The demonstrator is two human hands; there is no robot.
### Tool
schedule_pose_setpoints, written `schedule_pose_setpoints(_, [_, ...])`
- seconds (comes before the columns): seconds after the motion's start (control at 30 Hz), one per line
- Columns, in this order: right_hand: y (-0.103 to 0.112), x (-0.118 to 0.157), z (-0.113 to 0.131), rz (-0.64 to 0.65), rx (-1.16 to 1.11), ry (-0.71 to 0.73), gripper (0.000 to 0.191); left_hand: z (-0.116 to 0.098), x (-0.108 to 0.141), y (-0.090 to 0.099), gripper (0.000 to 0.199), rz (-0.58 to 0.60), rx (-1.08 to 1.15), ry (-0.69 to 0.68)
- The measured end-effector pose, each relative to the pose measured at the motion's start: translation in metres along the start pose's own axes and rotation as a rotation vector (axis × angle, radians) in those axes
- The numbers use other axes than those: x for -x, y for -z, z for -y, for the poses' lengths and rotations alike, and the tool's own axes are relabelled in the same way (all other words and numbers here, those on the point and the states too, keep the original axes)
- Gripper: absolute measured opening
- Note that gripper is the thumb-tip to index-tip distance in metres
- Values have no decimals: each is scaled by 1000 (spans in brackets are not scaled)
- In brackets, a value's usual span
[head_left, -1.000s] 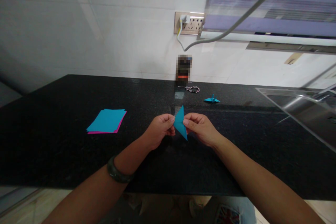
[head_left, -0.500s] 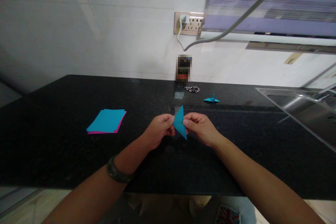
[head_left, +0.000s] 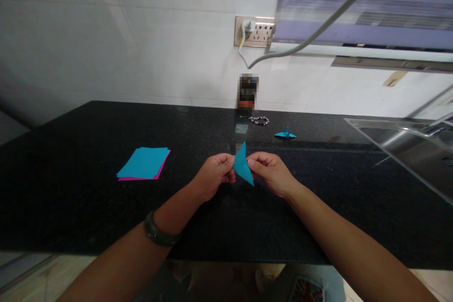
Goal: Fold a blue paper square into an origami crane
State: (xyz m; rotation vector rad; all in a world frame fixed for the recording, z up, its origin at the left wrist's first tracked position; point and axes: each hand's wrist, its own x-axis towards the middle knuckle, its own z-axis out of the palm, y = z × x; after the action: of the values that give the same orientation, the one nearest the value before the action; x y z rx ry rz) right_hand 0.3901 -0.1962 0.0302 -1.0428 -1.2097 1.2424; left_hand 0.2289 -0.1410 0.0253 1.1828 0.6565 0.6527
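A folded piece of blue origami paper (head_left: 242, 165) is held above the dark counter, its two points reaching up and down. My left hand (head_left: 216, 172) pinches its left corner between thumb and fingers. On the opposite side, my right hand (head_left: 269, 171) grips the right edge, thumb on the near face. The fingertips behind the paper are partly hidden. Beyond my right hand, a finished blue paper crane (head_left: 285, 135) rests with spread wings. To the left of my left hand lies a stack of square paper (head_left: 143, 163), blue on top with pink edges showing beneath.
A beaded bracelet (head_left: 260, 121) lies near the wall beside a pixelated upright object (head_left: 247, 93). A metal sink (head_left: 406, 139) is set into the counter (head_left: 88, 217) at right. Above, a grey cable (head_left: 304, 46) runs from the wall socket (head_left: 264, 33).
The folded paper's upper and lower points bend further to the right, so its right side looks more curved. Both hands stay almost in place.
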Motion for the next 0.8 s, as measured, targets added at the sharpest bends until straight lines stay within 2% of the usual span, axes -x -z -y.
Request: schedule_pose_setpoints(0.8, [0, 1, 1, -9, 19, 2, 21, -1, 0, -1, 24, -28, 1, -3])
